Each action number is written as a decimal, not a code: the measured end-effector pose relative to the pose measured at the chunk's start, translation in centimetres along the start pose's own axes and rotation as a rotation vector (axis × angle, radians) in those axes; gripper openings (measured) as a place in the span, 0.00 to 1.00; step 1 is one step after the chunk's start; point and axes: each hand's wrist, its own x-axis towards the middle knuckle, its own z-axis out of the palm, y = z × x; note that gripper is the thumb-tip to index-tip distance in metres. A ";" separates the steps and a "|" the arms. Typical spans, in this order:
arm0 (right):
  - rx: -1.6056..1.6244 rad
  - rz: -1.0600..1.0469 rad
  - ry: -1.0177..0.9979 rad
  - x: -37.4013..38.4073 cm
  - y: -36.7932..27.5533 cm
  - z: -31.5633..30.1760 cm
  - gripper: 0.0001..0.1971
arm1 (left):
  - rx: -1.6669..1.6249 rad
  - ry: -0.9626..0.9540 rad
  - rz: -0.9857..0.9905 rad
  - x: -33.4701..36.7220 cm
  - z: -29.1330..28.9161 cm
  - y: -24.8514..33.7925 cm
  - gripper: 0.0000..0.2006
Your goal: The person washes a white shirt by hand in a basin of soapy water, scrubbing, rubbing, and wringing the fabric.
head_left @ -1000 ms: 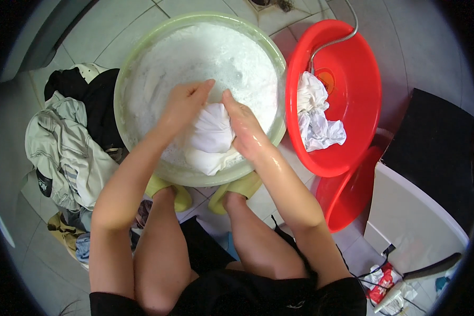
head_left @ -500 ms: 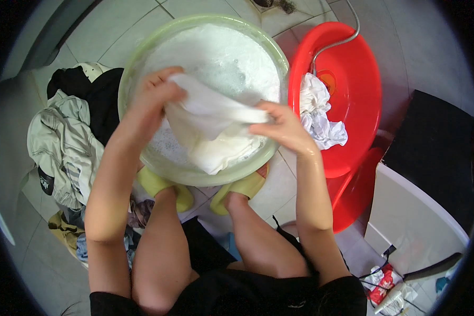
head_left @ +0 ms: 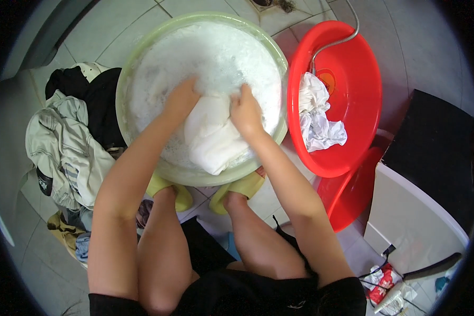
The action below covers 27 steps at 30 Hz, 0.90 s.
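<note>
Clock directions are taken from the middle of the wide pale-green basin (head_left: 122,100), seen from above. Both forearms reach up from the lower edge, elbows slightly bent, and converge over the basin. The left hand (head_left: 183,97) is just toward 9 o'clock and the right hand (head_left: 246,111) just toward 4, set apart from each other. Each curls at one side of a white cloth (head_left: 210,137); the fingertips are blurred against the suds (head_left: 210,47), so whether either is clamped on it cannot be told. The cloth lies bunched between the wrists, stretching toward the rim at 6 o'clock.

Foamy water spreads beyond the hands from 10 to 2 o'clock, bounded by the curved rim. At 3 o'clock a red tub (head_left: 353,105) stands right beside that rim, crowding the right side; it holds crumpled white laundry (head_left: 321,126) and a metal hose (head_left: 334,41).

Black clothes (head_left: 102,105) crowd the rim at 9, pale clothes (head_left: 63,147) lie at 8, and yellow-green slippers (head_left: 239,185) sit at 6. At 4 is another red basin (head_left: 347,195).
</note>
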 end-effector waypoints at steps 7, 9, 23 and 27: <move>1.555 0.638 -0.161 0.9 -3.0 -2.3 0.09 | -0.232 0.117 0.385 -5.0 -2.8 9.5 0.13; 1.658 0.704 -0.296 0.2 -3.9 -3.3 0.12 | -0.099 0.043 0.649 -6.1 -3.6 11.3 0.10; 1.722 0.728 -0.284 -2.1 -2.3 -0.9 0.18 | -0.194 0.247 0.543 -5.4 -2.9 11.3 0.11; 1.585 0.941 -0.205 -2.7 -6.9 -3.1 0.17 | -0.205 0.061 0.345 -1.8 -4.4 9.2 0.12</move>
